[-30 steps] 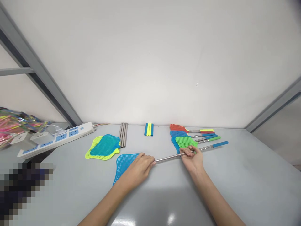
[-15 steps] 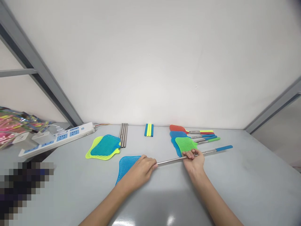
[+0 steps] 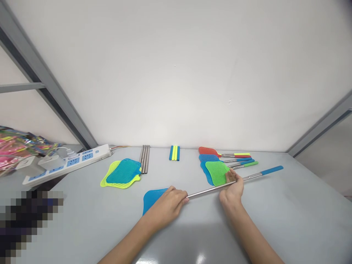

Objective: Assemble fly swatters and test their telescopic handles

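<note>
A fly swatter with a blue mesh head, an extended metal rod (image 3: pixel 205 191) and a blue grip (image 3: pixel 272 170) slants across the table. My left hand (image 3: pixel 172 203) is closed round it where the rod meets the head (image 3: pixel 151 198), hiding part of that head. Further along the rod, my right hand (image 3: pixel 233 189) holds it across the palm, its fingers loosely bent. Just behind that hand lies a pile of swatters, with a green one (image 3: pixel 216 173) in front, blue ones (image 3: pixel 209 158) behind it and a red one (image 3: pixel 207 150) at the back.
On the left, a blue swatter head (image 3: pixel 122 171) overlaps a yellow one (image 3: pixel 110 181). Several metal rods (image 3: pixel 144 159) and several blue and yellow grip sleeves (image 3: pixel 174 153) lie near the wall. A power strip (image 3: pixel 95 156) with plugs and a plastic-wrapped bundle (image 3: pixel 19 146) occupy the far left.
The held swatter has shifted to the right, and its grip end is higher in view. My right hand has moved slightly right and turned, its fingers less curled over the rod.
</note>
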Available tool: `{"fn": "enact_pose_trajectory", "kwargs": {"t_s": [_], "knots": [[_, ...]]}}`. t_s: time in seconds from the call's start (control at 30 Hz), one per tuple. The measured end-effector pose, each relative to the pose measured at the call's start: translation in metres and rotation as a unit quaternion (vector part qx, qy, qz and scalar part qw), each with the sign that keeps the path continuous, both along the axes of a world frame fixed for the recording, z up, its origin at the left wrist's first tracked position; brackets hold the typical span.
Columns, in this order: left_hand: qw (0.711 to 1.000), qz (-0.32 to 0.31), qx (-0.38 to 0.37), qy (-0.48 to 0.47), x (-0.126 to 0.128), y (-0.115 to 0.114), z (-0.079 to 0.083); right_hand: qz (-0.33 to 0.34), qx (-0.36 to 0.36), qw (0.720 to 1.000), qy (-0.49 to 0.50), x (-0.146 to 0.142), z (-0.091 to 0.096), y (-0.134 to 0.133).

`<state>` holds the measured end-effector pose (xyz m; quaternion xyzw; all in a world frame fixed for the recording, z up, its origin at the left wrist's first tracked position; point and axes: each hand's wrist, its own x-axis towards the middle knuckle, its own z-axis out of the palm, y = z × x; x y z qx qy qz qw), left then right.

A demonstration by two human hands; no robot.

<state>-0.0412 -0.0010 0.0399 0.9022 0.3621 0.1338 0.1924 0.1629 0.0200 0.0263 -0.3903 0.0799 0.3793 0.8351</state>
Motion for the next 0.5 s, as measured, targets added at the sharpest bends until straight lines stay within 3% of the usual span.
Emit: {"fn": "enact_pose_trajectory", "kwargs": {"t_s": [0.33, 0.5], "knots": [[1.0, 0.003, -0.01, 0.007, 0.0, 0.001, 0.002, 0.024, -0.05, 0.998, -0.032, 0.006, -0.011, 0.004], [1.0, 0.003, -0.013, 0.014, 0.0, 0.0, 0.002, 0.04, -0.04, 0.998, -0.03, 0.006, -0.013, 0.004]]}}
